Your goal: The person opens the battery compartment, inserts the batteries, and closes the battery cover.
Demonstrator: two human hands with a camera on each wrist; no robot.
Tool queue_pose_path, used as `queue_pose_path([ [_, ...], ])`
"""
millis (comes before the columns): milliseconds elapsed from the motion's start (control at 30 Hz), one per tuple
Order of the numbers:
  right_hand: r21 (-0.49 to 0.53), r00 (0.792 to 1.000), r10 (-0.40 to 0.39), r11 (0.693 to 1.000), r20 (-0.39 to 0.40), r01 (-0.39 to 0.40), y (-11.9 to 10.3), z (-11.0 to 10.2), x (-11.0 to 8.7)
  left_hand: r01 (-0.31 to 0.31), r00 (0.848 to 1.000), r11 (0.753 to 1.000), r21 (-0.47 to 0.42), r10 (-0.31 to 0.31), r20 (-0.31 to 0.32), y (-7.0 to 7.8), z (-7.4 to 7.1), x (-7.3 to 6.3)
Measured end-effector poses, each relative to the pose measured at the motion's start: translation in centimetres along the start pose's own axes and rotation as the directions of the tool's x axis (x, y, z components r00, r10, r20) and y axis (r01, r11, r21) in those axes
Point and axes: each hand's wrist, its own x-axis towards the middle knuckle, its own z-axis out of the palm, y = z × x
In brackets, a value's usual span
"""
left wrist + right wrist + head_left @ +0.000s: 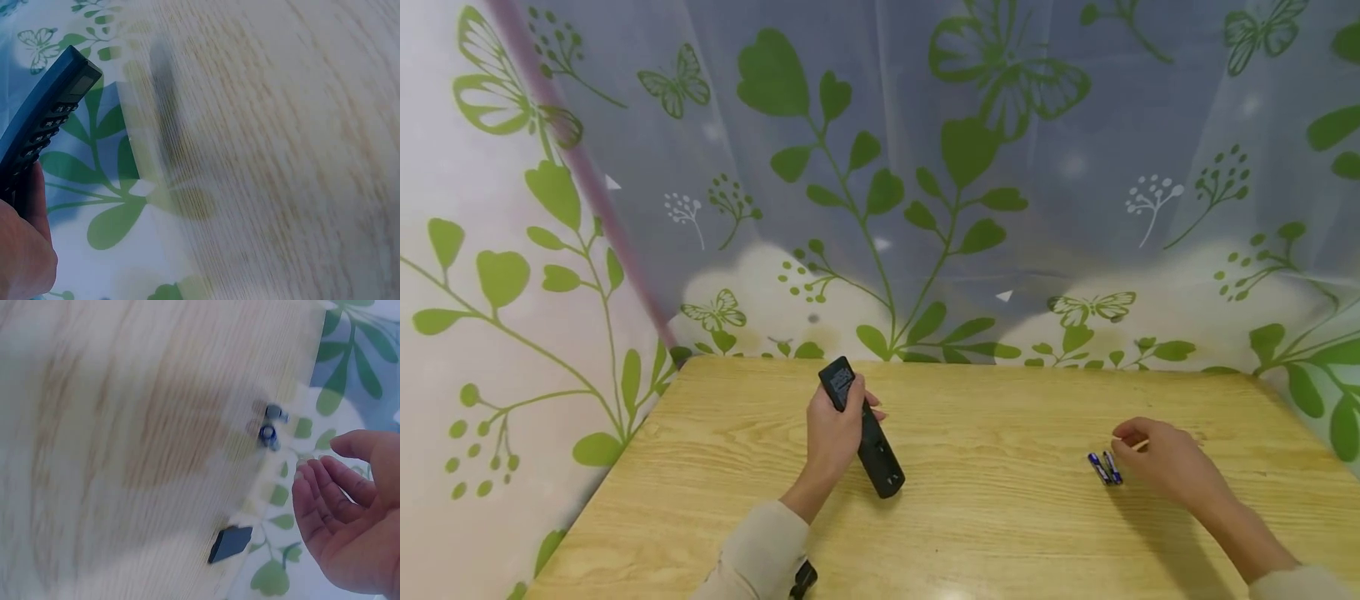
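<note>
My left hand (835,425) grips a black remote control (878,458), tilted, its back toward the head camera. A printed label shows near its top, and an uncovered battery compartment shows at its lower end. In the left wrist view the keypad side of the remote (47,122) is seen beyond the fingers. Two small blue and silver batteries (1105,468) lie side by side on the table to the right. Just beside them hovers my right hand (1172,462), fingers loosely bent, thumb and fingertips apart, with nothing held.
A small flat dark piece (230,544) lies on the table in the right wrist view. The wooden table (1000,433) runs back to a leaf-printed curtain (880,208). By the left sleeve is a small black object (803,579), partly hidden.
</note>
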Motion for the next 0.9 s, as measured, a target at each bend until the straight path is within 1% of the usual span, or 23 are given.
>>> queue_pose_path([
  [133,0.011,0.999,-0.034,0.999,0.023,0.033,-1.0,0.8,0.4,0.000,1.000,1.000,-0.003,0.000,-0.003,0.0,-0.3,0.0],
  [300,-0.065,0.997,-0.057,0.996,0.047,0.060,-1.8,1.4,0.9,-0.018,1.000,1.000,-0.002,0.018,-0.011,0.3,-0.4,0.2],
  [367,-0.107,0.997,-0.046,0.993,0.057,0.052,-1.9,1.5,1.0,-0.026,1.000,1.000,-0.001,0.026,-0.012,0.4,-0.3,0.3],
  [467,-0.164,0.997,-0.009,0.986,0.078,0.022,-1.9,1.5,1.1,-0.037,0.999,0.999,-0.006,0.037,-0.006,0.5,0.0,0.5],
  [600,-0.215,0.994,0.038,0.977,0.102,-0.015,-1.4,1.3,0.9,-0.044,0.999,0.999,-0.012,0.044,0.006,0.6,0.5,0.7],
  [633,-0.219,0.993,0.044,0.976,0.108,-0.019,-1.2,1.3,0.9,-0.033,0.999,0.999,-0.016,0.033,0.008,0.6,0.6,0.7],
  [700,-0.225,0.992,0.047,0.974,0.117,-0.020,-1.0,1.3,1.0,-0.019,1.000,1.000,-0.012,0.019,0.013,1.4,0.6,0.4],
  [833,-0.226,0.991,0.040,0.974,0.128,-0.010,-1.1,1.8,1.3,-0.017,1.000,1.000,-0.001,0.017,0.013,1.3,0.3,0.3],
  [900,-0.224,0.991,0.029,0.975,0.128,0.000,-1.4,2.0,1.5,-0.035,0.999,0.999,0.008,0.035,0.006,0.8,0.1,0.4],
])
